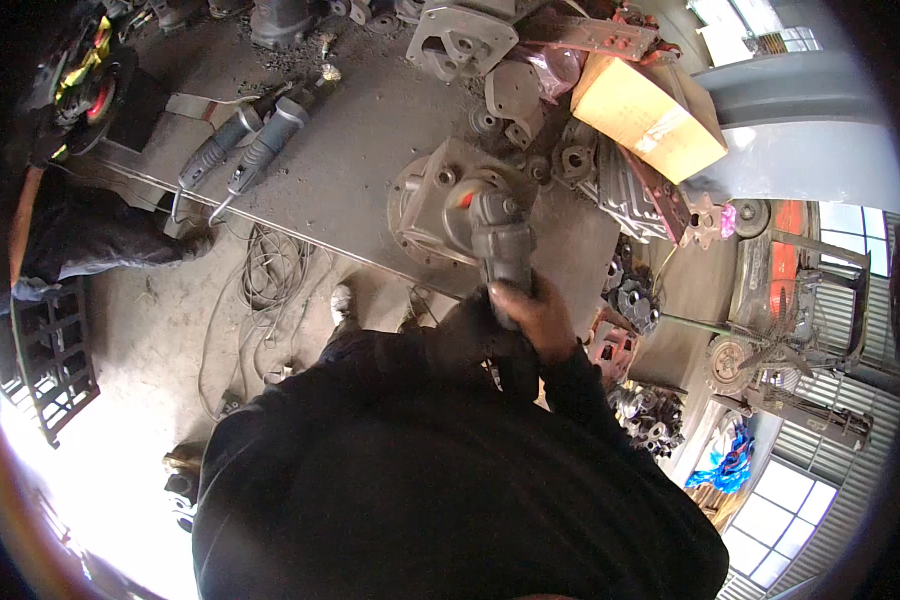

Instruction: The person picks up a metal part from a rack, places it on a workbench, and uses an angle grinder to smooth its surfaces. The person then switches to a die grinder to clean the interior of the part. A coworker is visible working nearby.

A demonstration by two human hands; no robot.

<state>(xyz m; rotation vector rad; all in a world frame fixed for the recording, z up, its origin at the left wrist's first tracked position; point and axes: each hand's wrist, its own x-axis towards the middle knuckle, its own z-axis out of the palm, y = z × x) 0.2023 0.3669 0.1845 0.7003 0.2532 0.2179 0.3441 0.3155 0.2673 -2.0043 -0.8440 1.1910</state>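
Observation:
An angle grinder point(504, 247) is held over a metal casting, a gearbox-like housing point(439, 191), which rests on its round flange on the worktable. My right hand point(536, 311) is closed around the grinder's body. The grinder's disc sits at the housing's upper face, with a small orange-red patch beside the tool head. My left hand is not plainly visible; dark sleeve or glove material near the grinder's rear end hides it. Two more long-bodied power tools point(262, 146) lie side by side at the table's left, one near a wire brush tip.
Metal castings point(461, 37) and a cardboard box point(649, 112) stand along the table's far right side. Coiled cables point(270, 270) lie on the floor by the table edge. Another person's dark-clothed leg point(112, 232) is at left. A pedestal fan point(780, 341) stands at right.

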